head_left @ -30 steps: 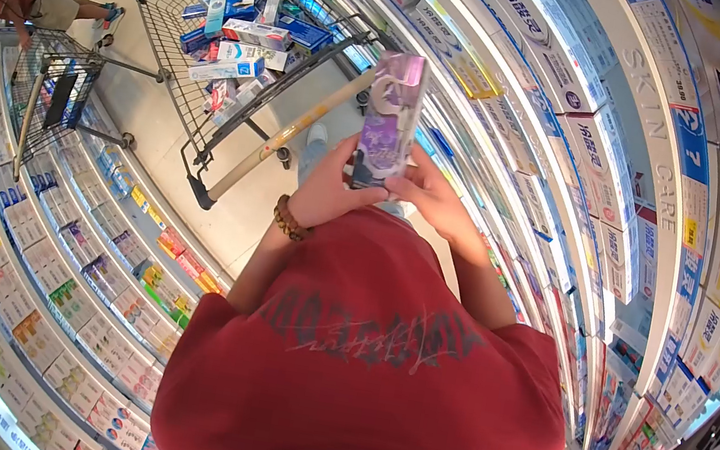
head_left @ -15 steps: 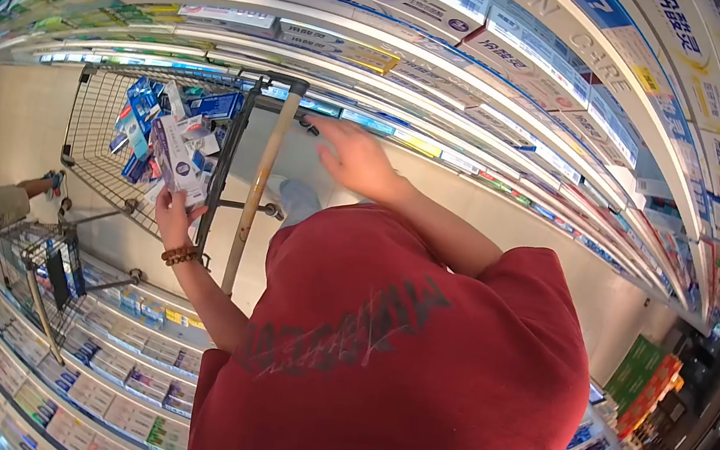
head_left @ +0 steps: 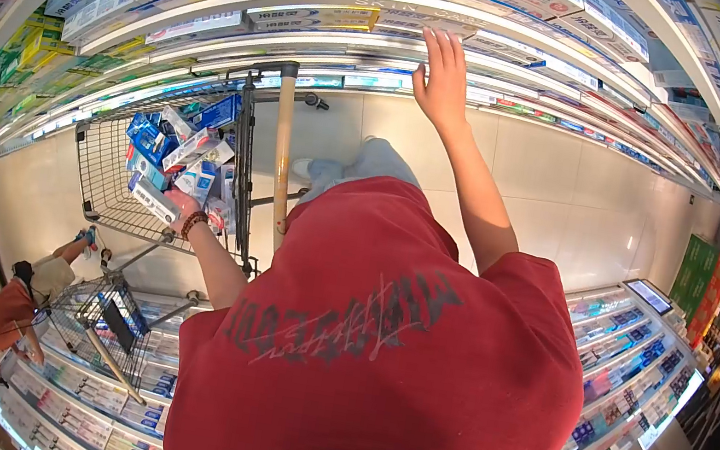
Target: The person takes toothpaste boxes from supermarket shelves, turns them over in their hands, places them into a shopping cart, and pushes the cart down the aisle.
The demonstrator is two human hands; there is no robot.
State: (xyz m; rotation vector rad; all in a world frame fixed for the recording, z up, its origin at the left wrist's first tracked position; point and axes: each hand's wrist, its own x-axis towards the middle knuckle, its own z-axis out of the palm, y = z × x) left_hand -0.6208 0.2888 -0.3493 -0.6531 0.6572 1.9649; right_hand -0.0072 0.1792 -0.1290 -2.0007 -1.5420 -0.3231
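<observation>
1. One red shirt (head_left: 397,352) fills the lower middle of the view, with dark lettering across its front; pale trousers (head_left: 379,163) and a light shoe (head_left: 302,167) show past its hem.
2. One right hand (head_left: 444,79) is raised in front of the upper shelves (head_left: 316,18), with nothing held; its thumb is apart from the fingers. Whether a fingertip meets the shelf is unclear.
3. One left hand (head_left: 186,206), with a brown bead bracelet (head_left: 195,222) at the wrist, is at the near side of the shopping cart (head_left: 96,186), touching a long white box (head_left: 155,199) with dark print. The box is tilted, partly in front of the hand; I cannot tell whether the thumb and fingers are clamped on it.
4. Many boxes (head_left: 150,138), mostly blue and white, lie in a loose heap inside the cart, just beyond the white box.
5. One worn, tan handle (head_left: 283,139) runs along the cart's end, between the heap and the trousers.
6. Several lower shelves (head_left: 638,360) of small packs stand across the pale floor (head_left: 528,157).
7. One second cart (head_left: 99,321) stands farther off, beside a bent-over person (head_left: 10,312) in an orange-red top.
</observation>
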